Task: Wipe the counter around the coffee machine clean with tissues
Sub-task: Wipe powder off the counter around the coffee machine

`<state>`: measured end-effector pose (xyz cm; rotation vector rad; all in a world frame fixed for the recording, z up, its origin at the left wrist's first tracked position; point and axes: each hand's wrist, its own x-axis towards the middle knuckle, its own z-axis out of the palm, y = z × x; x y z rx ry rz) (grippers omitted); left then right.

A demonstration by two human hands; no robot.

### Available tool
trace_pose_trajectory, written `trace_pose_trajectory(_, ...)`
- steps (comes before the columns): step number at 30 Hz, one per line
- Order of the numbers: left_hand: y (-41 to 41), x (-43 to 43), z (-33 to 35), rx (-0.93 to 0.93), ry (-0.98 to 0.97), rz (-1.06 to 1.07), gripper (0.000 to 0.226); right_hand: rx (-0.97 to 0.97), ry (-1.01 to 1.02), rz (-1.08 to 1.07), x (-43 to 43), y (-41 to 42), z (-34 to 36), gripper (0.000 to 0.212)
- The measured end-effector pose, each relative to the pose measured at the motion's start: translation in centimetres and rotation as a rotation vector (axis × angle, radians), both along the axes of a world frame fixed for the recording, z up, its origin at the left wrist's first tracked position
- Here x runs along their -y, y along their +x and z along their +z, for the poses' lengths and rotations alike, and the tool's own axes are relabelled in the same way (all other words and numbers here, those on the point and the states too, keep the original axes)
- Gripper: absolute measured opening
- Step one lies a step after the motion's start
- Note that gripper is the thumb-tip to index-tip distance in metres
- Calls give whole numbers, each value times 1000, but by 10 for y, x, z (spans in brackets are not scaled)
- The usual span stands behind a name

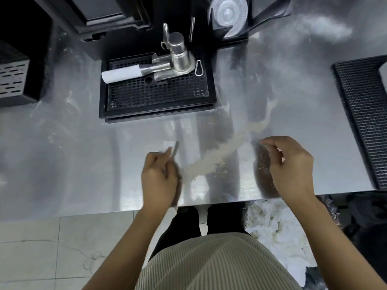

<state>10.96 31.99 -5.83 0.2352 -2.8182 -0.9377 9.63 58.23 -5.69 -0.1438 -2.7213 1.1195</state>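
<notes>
Two hands: I see both low in the centre of the frame, over the near edge of the steel surface point(62, 153).
Coffee machine point(109, 15): upper left, dark, standing at the back of the surface.
Drip tray point(155, 116): upper centre, black and perforated, carrying a metal tool point(167, 66) with a white handle.
Left hand point(159, 176): left of centre, fingers curled and pinching the tissue.
Tissue point(169, 145): small and white, poking out past the fingertips, low over the surface; I cannot tell whether it touches.
Powder trail point(219, 153): a beige streak running from just beside that hand up and to the right.
Right hand point(293, 164): right of centre, fingers point(266, 140) loosely arched, holding nothing I can make out.
Black mat point(364, 122): right edge.
</notes>
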Motion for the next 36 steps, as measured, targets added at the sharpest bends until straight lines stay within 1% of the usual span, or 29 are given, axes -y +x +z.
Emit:
trace_pose_trajectory(3, -6, -29, 1, 46, 115, -160, 32, 32, -52, 1, 2, 1, -2, 26)
trace_pose_trajectory(4, -8, -31, 2, 77, 165, -180, 32, 29, -49, 9, 2, 2, -3, 25)
trace_pose_trajectory(6, -9, -23, 8, 91, 225, -136, 28, 29, -46, 19, 1, 5, -2, 25)
trace_pose_trajectory(8, -5, -1, 14, 38, 171, -50, 26, 26, -36, 16, -1, 7, -1, 25)
trace_pose_trajectory(10, 5, 28, 15, 10, 51, -2, 28, 20, -40, 7, -3, 9, 0, 25)
trace_pose_trajectory(13, 26, 51, 10, 90, -107, 13, 31, 14, -80, -4, -5, 9, 1, 27)
trace_pose_trajectory(15, 36, 47, 6, 124, -109, 15, 33, 1, -91, -8, -5, 9, 1, 29)
trace_pose_trajectory(21, 31, -3, 10, 142, 23, -39, 30, -11, -129, -5, -5, 6, 5, 35)
trace_pose_trajectory(27, 19, -63, 2, 177, 148, -141, 37, 22, -137, -18, -5, 7, 7, 33)
trace_pose_trajectory(30, 12, -96, 1, 196, 226, -235, 39, 56, -157, -30, -6, 10, 10, 24)
trace_pose_trajectory(32, 8, -107, 5, 213, 288, -260, 38, 81, -169, -43, -5, 11, 11, 12)
trace_pose_trajectory(33, 7, -108, 9, 202, 301, -254, 38, 88, -174, -50, -6, 12, 12, 10)
trace_pose_trajectory(36, 7, -86, 22, 128, 265, -182, 34, 84, -170, -71, -10, 14, 9, 23)
